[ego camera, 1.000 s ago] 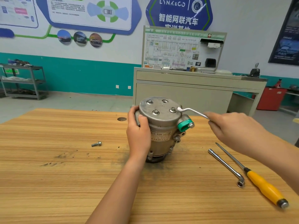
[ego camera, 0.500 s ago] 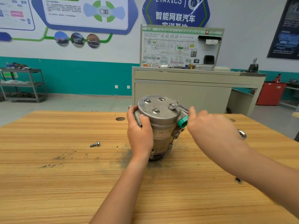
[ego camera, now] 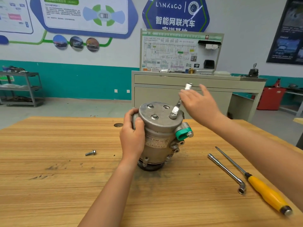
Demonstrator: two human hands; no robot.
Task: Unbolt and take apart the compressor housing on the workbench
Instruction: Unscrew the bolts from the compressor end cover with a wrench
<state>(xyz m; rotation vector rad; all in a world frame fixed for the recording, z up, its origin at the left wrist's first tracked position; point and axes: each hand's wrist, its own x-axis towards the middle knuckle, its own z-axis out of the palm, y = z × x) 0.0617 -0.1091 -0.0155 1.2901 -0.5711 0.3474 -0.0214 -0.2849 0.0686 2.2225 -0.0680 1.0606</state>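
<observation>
While the left hand (ego camera: 132, 141) is gripping the housing (ego camera: 162, 128) steady, the spread right hand (ego camera: 200, 104) is pushing the wrench (ego camera: 177, 106) round.

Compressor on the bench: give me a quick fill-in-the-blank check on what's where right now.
The left hand grips the compressor while the right hand presses on the handle of a ____.
That tool's head sits on the compressor's ____ face.
One loose bolt lies on the workbench to the compressor's ____.
The screwdriver has a ____ handle.
Missing words: wrench, top, left, yellow.
</observation>
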